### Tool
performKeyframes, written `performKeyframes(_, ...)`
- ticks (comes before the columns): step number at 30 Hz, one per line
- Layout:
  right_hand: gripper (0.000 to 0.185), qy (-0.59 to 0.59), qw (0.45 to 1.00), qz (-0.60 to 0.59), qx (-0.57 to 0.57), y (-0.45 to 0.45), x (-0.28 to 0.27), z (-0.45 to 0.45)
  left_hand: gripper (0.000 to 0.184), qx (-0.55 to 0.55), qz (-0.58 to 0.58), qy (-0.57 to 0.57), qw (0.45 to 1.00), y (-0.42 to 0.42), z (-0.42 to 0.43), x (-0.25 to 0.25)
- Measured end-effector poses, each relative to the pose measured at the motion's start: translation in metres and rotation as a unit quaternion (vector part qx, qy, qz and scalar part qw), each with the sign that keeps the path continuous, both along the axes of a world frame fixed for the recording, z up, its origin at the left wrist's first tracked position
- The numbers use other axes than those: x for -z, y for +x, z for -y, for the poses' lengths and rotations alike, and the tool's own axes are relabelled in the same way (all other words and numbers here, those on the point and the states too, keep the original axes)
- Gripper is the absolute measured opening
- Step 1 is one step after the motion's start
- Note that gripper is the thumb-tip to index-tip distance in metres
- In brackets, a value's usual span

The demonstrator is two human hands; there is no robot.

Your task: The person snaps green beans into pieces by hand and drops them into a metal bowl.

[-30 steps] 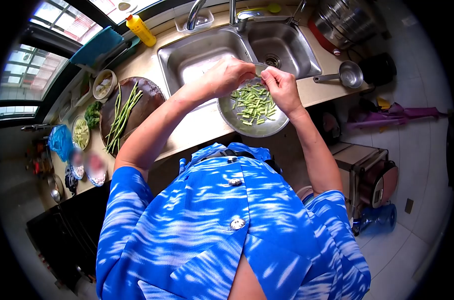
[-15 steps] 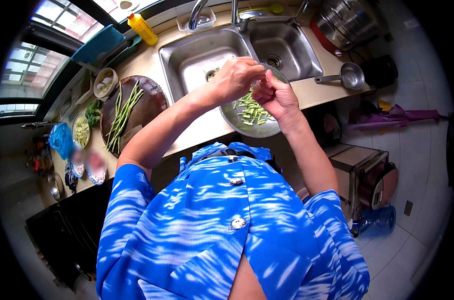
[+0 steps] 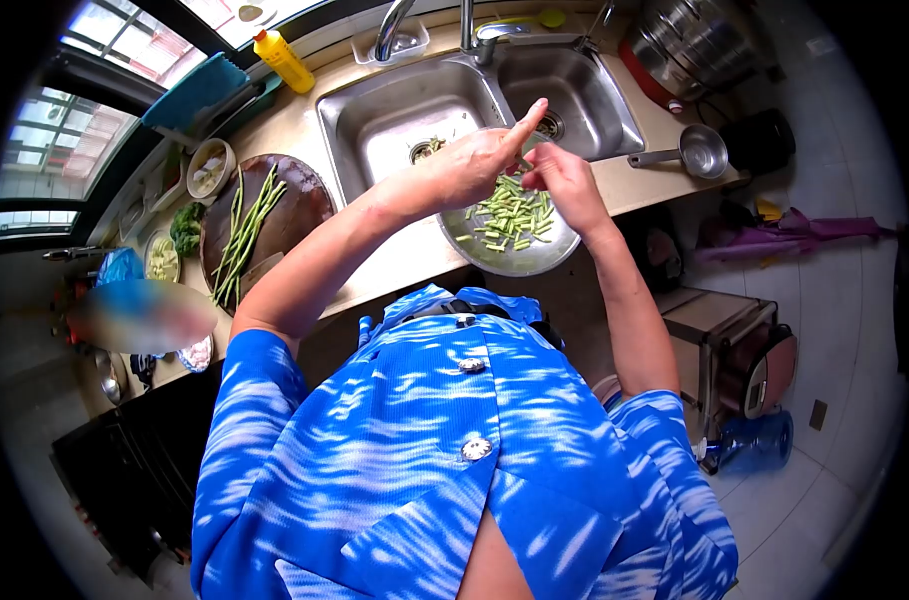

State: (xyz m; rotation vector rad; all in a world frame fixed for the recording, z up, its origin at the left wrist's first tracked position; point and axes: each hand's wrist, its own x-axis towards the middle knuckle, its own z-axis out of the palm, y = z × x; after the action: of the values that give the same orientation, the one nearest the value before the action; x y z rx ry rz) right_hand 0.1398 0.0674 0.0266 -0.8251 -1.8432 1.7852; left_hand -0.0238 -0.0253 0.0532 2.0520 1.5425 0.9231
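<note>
My left hand (image 3: 474,165) is above the metal bowl (image 3: 536,262), its index finger stretched out and its other fingers curled. Close beside it, my right hand (image 3: 566,185) is closed in a pinch. A short bit of green bean (image 3: 523,166) shows between the two hands, mostly covered by fingers. Cut green bean pieces (image 3: 514,218) lie in the bowl beneath. To the left, several long green beans (image 3: 246,235) rest on a round dark cutting board (image 3: 302,215).
A double sink (image 3: 399,110) with a faucet lies behind the bowl. At right sits a small saucepan (image 3: 704,152). Broccoli (image 3: 186,228), a plate of cut vegetables (image 3: 162,258) and a yellow bottle (image 3: 284,62) stand at left. The counter's front edge runs near my body.
My left index finger has stretched out, and my left hand has dropped slightly. My right hand has turned and lowered a little. More bean pieces show in the bowl.
</note>
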Motion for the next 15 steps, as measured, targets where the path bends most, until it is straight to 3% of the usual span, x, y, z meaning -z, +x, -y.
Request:
performKeyframes(2, 0.025, 0.195, 0.977, 0.068, -0.057, -0.007, -0.010, 0.009, 0.090, 0.049, 0.006, 0.041, 0.998, 0.001, -0.001, -0.006)
performKeyframes(3, 0.024, 0.254, 0.967, 0.024, -0.019, -0.013, -0.003, 0.011, 0.087, 0.032, -0.012, 0.026, 0.999, 0.002, -0.001, -0.007)
performKeyframes(5, 0.025, 0.225, 0.973, 0.039, -0.024, -0.004, -0.005, 0.004, 0.083, 0.012, -0.028, 0.011, 0.999, 0.002, 0.001, -0.006)
performKeyframes(7, 0.028, 0.187, 0.982, 0.014, -0.003, 0.000, -0.006, 0.003, 0.053, -0.023, -0.034, -0.040, 0.998, -0.003, 0.006, -0.005)
performKeyframes(8, 0.028, 0.186, 0.982, 0.014, -0.005, 0.001, -0.006, 0.003, 0.053, -0.025, -0.034, -0.041, 0.998, -0.006, 0.007, -0.001)
performKeyframes(10, 0.028, 0.207, 0.978, 0.038, 0.000, 0.003, -0.007, 0.002, 0.016, 0.016, -0.018, 0.017, 1.000, -0.013, 0.003, 0.002)
performKeyframes(12, 0.026, 0.185, 0.982, 0.033, -0.011, -0.001, -0.008, 0.006, 0.010, -0.012, 0.004, 0.007, 1.000, -0.010, 0.004, 0.005)
performKeyframes(15, 0.023, 0.345, 0.938, -0.017, -0.019, -0.009, -0.014, 0.014, 0.007, -0.017, 0.032, 0.002, 0.999, -0.005, 0.002, 0.008)
